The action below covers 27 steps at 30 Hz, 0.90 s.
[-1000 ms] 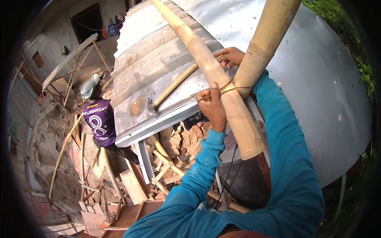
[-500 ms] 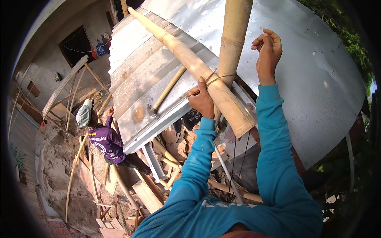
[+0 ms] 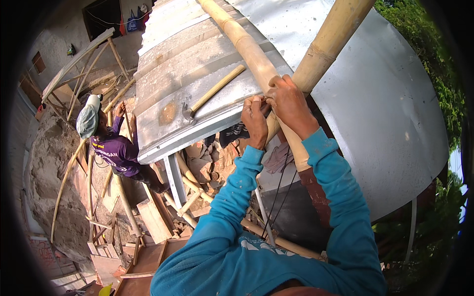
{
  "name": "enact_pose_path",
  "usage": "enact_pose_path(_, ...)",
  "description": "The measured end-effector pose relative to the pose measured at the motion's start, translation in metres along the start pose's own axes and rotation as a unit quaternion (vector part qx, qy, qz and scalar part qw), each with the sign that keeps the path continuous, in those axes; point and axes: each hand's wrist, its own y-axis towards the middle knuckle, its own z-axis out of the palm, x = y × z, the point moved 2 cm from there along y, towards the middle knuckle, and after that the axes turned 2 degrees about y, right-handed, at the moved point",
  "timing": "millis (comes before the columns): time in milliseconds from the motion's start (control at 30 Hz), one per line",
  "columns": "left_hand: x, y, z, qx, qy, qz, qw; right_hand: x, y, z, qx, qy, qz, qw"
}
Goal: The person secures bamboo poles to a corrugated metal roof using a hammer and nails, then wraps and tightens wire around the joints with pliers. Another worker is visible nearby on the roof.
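A horizontal bamboo pole (image 3: 238,37) crosses a thicker upright bamboo post (image 3: 332,43), both pale yellow. At the crossing my two hands meet, fingertips nearly touching. My left hand (image 3: 255,122) is closed in a pinch on the left side of the pole, at the end of a thin brown cord that is mostly hidden by the fingers. Over the top of the pole, my right hand (image 3: 292,104) bends down, its fingers closed at the same spot. A hammer (image 3: 217,89) with a wooden handle lies on the metal roof to the left of my hands.
Corrugated roofing (image 3: 180,74) spreads ahead, edged by a metal beam (image 3: 197,132). A smooth grey sheet (image 3: 380,118) lies to the right. Lower left, a person in a purple shirt (image 3: 117,153) stands among bamboo poles. Broken rubble (image 3: 200,165) and planks lie below.
My right hand has come down from the raised position right of the post to the crossing beside my left hand. The view has shifted, and the post appears more tilted.
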Motion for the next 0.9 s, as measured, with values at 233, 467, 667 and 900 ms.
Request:
enact_pose_path(233, 0.019, -0.029, 0.004, -0.013, -0.112, 0.02, 0.993, 0.004, 0.004, 0.001, -0.007, -0.028, -0.083, 0.996)
enact_pose_path(467, 0.034, -0.036, 0.033, -0.119, -0.016, 0.062, 0.991, 0.005, 0.014, -0.003, -0.023, 0.079, -0.074, 0.994)
enact_pose_path(667, 0.032, -0.04, 0.038, -0.134, 0.103, 0.077, 0.983, 0.006, 0.013, -0.006, -0.002, 0.035, -0.09, 0.995)
enact_pose_path(900, 0.023, -0.037, 0.032, -0.119, 0.194, 0.098, 0.969, 0.002, 0.009, -0.028, 0.041, 0.123, 0.023, 0.991)
